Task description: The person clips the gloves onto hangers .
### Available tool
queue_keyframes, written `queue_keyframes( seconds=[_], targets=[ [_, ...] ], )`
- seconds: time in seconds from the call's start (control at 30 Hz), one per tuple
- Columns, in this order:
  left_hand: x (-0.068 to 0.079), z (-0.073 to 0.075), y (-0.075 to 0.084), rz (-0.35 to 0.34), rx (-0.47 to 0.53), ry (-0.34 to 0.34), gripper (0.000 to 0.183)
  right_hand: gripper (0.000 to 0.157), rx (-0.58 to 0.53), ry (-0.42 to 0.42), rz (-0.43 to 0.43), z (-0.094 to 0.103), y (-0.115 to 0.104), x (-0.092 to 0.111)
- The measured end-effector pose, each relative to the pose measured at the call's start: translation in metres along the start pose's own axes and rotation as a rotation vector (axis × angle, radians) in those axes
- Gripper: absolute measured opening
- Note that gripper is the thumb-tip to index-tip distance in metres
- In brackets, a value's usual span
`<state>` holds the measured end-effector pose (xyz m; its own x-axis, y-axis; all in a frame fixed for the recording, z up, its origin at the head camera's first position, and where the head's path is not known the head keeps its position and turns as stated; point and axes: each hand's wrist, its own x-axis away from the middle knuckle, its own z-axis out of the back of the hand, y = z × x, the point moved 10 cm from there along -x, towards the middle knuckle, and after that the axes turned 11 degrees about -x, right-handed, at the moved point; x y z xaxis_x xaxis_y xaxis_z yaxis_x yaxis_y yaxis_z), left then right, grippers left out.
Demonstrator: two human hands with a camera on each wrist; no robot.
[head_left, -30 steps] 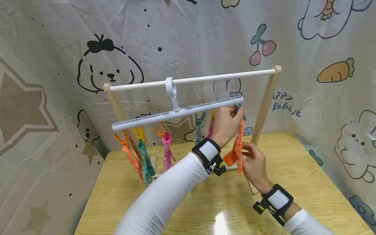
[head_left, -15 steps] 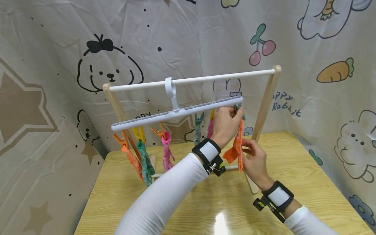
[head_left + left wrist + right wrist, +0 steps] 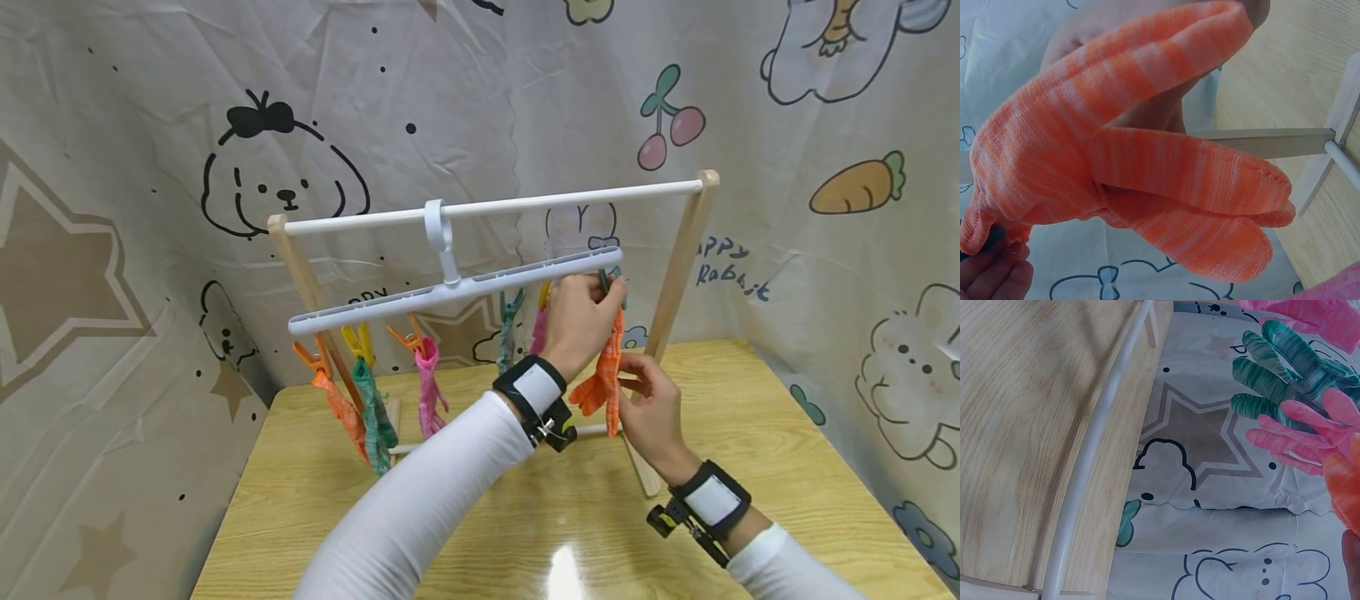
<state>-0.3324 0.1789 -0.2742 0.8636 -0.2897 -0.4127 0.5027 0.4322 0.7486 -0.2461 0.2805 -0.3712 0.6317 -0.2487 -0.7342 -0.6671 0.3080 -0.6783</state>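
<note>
An orange-striped knit glove [image 3: 609, 367] hangs fingers-down under the right end of a pale hanger [image 3: 457, 287]. My left hand [image 3: 581, 321] pinches a dark green clothespin [image 3: 604, 281] at the glove's cuff; in the left wrist view my left fingertips [image 3: 1004, 275] press against it, and the clip's bite is mostly hidden. My right hand [image 3: 652, 417] holds the glove's edge lower down with curled fingers and thumb. The left wrist view has the glove [image 3: 1041, 156] filling the middle, my right hand partly behind it.
The hanger hooks over the white bar [image 3: 562, 200] of a wooden rack [image 3: 675, 267] on the table [image 3: 480, 533]. Along its left hang an orange glove [image 3: 341, 408], a green glove [image 3: 372, 408] and a pink glove [image 3: 427, 387]. Farther back hang a green glove [image 3: 506, 337] and a pink glove [image 3: 539, 329].
Both hands stay nearly in place. The lower end of the orange glove at my right hand has risen slightly, and the head view has shifted a little.
</note>
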Motion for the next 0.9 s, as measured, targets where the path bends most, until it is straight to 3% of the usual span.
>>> queue_keyframes(
  seconds=[0.43,0.67,0.9],
  targets=[
    [-0.003,0.000,0.001,-0.032,-0.028,0.030,0.028,0.033,0.014,-0.009,0.008,-0.001,0.002,0.000],
    [-0.002,-0.001,-0.002,-0.017,0.003,0.017,0.026,0.032,0.021,-0.008,0.018,0.000,0.004,0.000],
    [0.000,-0.006,-0.011,0.018,-0.045,-0.030,0.029,0.031,0.048,-0.007,-0.038,0.002,0.012,-0.001]
  ],
)
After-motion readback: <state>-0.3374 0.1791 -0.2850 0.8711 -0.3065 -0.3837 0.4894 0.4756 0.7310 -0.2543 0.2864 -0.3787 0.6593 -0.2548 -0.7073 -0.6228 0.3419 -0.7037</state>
